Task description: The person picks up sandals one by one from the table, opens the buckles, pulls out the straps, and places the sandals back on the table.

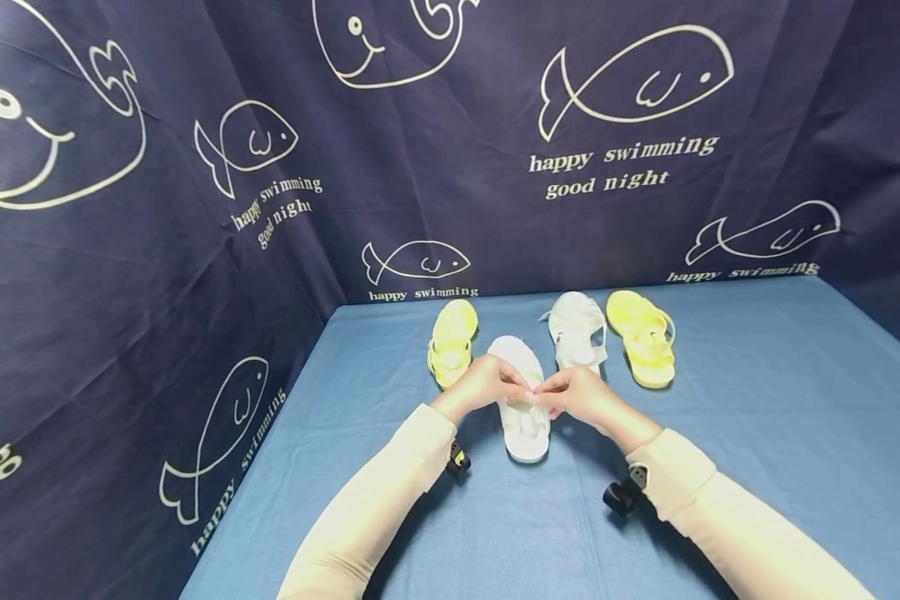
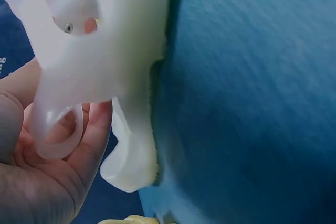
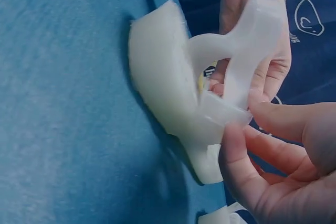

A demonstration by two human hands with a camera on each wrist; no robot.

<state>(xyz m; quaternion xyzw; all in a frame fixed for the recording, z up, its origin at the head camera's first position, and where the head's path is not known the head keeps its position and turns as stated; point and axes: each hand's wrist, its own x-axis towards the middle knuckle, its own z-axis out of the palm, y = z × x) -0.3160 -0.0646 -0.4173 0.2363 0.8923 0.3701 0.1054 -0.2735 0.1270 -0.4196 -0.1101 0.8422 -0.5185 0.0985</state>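
A white sandal (image 1: pixel 526 442) lies on the blue cloth between both hands. My left hand (image 1: pixel 491 382) holds its pale strap (image 2: pixel 73 74) from the left, thumb on one side and fingers behind the strap loop. From the right, my right hand (image 1: pixel 587 397) pinches the strap's edge between thumb and fingertips, plainly seen in the right wrist view, where the strap (image 3: pixel 226 109) stands raised off the sole (image 3: pixel 160 61). The fingertips of both hands nearly meet above the sandal in the head view. Part of the strap is hidden behind the fingers there.
Another white sandal (image 1: pixel 576 321) lies just behind my right hand. A yellow sandal (image 1: pixel 452 333) is at the left, partly behind my left hand, and a second yellow sandal (image 1: pixel 650 354) at the right. Dark printed fabric (image 1: pixel 435 200) hangs behind the blue cloth (image 1: pixel 525 533).
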